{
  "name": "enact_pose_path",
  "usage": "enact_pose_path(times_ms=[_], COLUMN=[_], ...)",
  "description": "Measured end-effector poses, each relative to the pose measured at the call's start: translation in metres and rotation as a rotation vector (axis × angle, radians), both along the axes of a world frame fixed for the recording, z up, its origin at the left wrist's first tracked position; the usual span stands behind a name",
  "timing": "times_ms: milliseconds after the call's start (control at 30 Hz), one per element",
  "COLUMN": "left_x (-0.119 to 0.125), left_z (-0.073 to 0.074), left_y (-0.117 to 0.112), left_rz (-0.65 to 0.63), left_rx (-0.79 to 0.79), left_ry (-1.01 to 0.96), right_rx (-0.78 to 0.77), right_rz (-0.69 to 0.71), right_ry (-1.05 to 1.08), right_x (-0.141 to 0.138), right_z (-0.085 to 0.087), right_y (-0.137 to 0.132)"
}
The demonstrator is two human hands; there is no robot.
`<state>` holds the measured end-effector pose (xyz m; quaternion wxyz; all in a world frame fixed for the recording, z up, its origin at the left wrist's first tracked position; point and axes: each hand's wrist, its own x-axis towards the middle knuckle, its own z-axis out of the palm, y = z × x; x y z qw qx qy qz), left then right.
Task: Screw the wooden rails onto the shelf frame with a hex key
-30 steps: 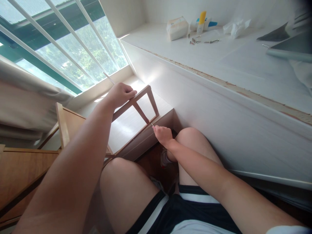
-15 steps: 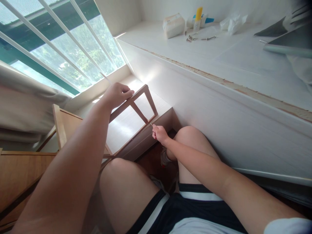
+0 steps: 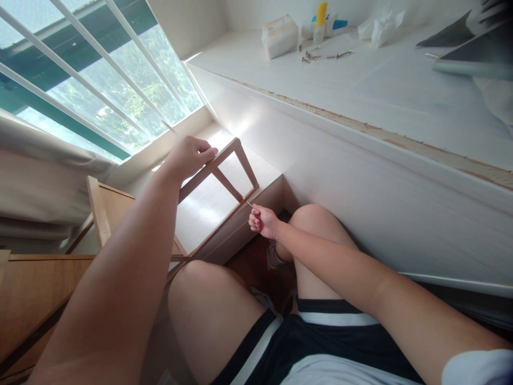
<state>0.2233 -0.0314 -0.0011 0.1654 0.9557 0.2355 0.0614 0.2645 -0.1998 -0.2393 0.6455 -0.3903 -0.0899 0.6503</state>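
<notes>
My left hand (image 3: pixel 196 154) is closed over the upper rail of a brown wooden frame (image 3: pixel 226 184), thumb lying along the rail. The frame is tilted on a pale ledge, with a crossbar splitting its opening. My right hand (image 3: pixel 262 220) is closed on a thin metal rod (image 3: pixel 249 203), perhaps a hex key. The rod's tip meets the frame's lower rail near the foot of the crossbar. My fingers hide the rod's other end.
Several screws (image 3: pixel 310 55), a wrapped white packet (image 3: pixel 280 37), a yellow-capped bottle (image 3: pixel 320 24) and crumpled plastic (image 3: pixel 380 27) sit on the rough-edged white shelf (image 3: pixel 401 101). Wooden furniture (image 3: pixel 44 294) stands at left. A barred window (image 3: pixel 120 80) and curtain (image 3: pixel 36 182) lie beyond.
My right fingers have loosened and shifted slightly around the rod, with more of the rod showing. My left hand keeps its hold on the frame. The view has moved slightly.
</notes>
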Motion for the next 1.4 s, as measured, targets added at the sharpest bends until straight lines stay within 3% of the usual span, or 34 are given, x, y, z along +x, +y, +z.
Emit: enact_pose_path(times_ms=[333, 767, 933, 1167, 1400], left_x=[-0.001, 0.0, -0.001, 0.0, -0.001], left_z=[0.004, 0.003, 0.001, 0.0, 0.003], left_y=[-0.008, -0.006, -0.004, -0.002, -0.007], left_rz=[0.027, 0.027, 0.026, 0.009, 0.028], left_rx=[0.005, 0.057, 0.051, 0.045, 0.03], left_ry=[0.005, 0.044, 0.035, 0.015, 0.024], right_rx=[0.012, -0.109, -0.191, -0.299, -0.366], right_rz=[-0.091, -0.259, -0.239, -0.174, -0.081], right_ry=[-0.066, -0.551, -0.789, -1.141, -1.32], right_x=[-0.006, -0.012, -0.009, -0.001, -0.002], right_z=[-0.004, -0.017, -0.022, -0.01, -0.005], right_y=[0.0, 0.008, 0.009, 0.003, 0.001])
